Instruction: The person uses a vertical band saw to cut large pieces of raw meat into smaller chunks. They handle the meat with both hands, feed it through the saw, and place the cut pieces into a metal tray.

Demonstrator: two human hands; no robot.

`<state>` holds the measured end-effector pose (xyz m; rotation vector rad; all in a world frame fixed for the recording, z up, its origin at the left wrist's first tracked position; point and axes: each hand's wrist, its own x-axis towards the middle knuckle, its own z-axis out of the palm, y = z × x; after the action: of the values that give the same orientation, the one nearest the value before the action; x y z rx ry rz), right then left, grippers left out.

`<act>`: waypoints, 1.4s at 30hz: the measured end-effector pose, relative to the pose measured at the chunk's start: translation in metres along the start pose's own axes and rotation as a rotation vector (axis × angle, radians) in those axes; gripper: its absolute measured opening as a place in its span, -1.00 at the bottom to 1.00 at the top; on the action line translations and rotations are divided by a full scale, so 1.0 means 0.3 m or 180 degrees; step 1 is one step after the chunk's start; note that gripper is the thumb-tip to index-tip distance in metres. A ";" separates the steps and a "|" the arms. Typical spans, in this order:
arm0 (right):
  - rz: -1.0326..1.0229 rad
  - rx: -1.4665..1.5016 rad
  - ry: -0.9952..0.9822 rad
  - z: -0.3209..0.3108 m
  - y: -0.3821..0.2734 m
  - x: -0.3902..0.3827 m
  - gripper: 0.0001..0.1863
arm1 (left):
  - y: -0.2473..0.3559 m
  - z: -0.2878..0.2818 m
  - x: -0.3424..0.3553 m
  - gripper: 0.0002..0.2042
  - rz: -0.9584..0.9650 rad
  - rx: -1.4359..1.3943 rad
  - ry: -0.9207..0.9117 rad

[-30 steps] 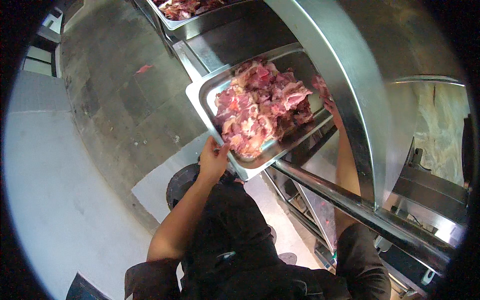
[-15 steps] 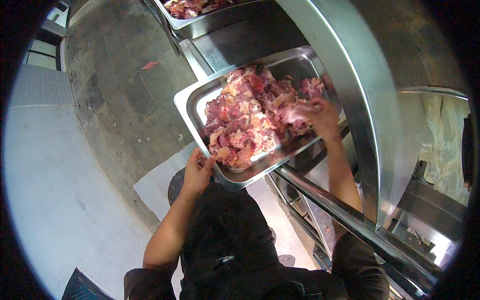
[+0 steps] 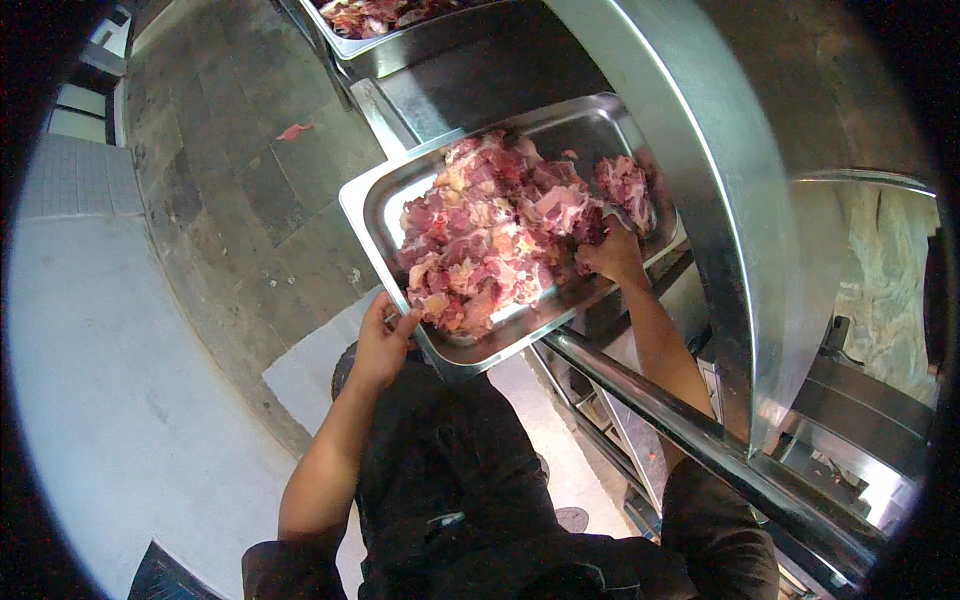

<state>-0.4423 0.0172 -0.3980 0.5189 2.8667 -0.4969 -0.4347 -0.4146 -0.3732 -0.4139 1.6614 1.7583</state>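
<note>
A shallow stainless steel tray (image 3: 580, 125) lies tilted in front of me, holding many raw red meat pieces (image 3: 475, 230) with pale fat, mostly heaped on its left and middle. My left hand (image 3: 383, 340) grips the tray's near-left corner, thumb over the rim and fingers partly hidden beneath. Inside the right part of the tray, my right hand (image 3: 617, 257) has its fingers curled into dark red meat, with the fingertips hidden. A separate clump of meat (image 3: 622, 185) sits just beyond that hand, near the tray's right wall.
A curved steel housing (image 3: 690, 150) rises close on the right. Below it runs a thick metal bar (image 3: 650, 390). Another meat-filled tray (image 3: 390, 40) stands at the top. A scrap of meat (image 3: 294, 131) lies on the tiled floor (image 3: 220, 190).
My right hand has moved left and nearer to me, into the meat. The clump at the tray's right now shows more fully. My left hand stays on the corner.
</note>
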 end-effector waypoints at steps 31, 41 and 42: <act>-0.0176 0.0140 0.0513 -0.124 -0.041 0.060 -0.26 | 0.000 0.009 0.002 -0.75 0.0437 -0.0306 -0.0178; 0.1732 0.2413 -0.1067 -0.104 0.149 0.140 -0.37 | 0.007 0.004 0.004 -0.73 0.0350 -0.0055 -0.0176; 0.1928 0.2607 -0.1136 -0.129 0.140 0.138 -0.37 | 0.008 0.008 0.005 -0.73 0.0282 -0.0071 -0.0160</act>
<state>-0.4696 0.0807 -0.3842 1.2042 1.9237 -1.4437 -0.4369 -0.4118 -0.3722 -0.3078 1.6488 1.8381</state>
